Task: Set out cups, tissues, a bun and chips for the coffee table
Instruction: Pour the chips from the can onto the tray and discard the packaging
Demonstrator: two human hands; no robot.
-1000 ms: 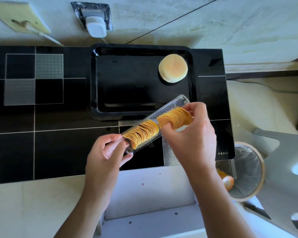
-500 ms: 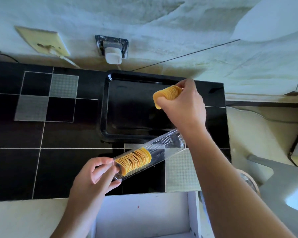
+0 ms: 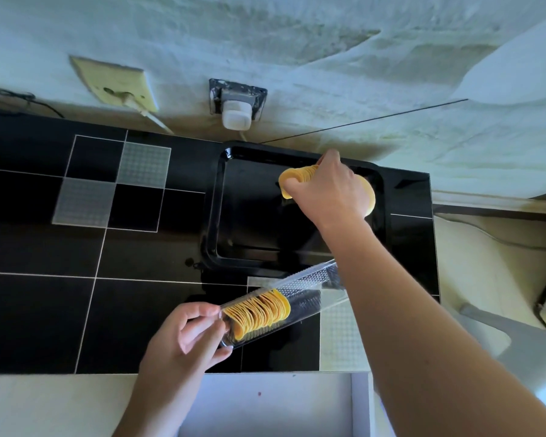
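My right hand (image 3: 327,187) grips a stack of yellow chips (image 3: 295,176) over the far right part of the black tray (image 3: 221,216). The pale bun (image 3: 370,197) lies in the tray, mostly hidden behind that hand. My left hand (image 3: 186,339) holds the near end of a clear plastic chip sleeve (image 3: 300,288), which slants over the black tiled counter (image 3: 44,310). The remaining chips (image 3: 259,312) fill the sleeve's left half; its right half holds none. No cups or tissues are in view.
A wall socket with a white plug (image 3: 235,113) sits behind the tray, and a beige plate with a cable (image 3: 120,86) lies further left. A white open box (image 3: 265,405) is below the counter's front edge. A grey chair (image 3: 498,339) stands at the right.
My right hand has lifted a stack of chips out of the sleeve and carried it over the tray, beside the bun. My left hand still holds the sleeve's end.
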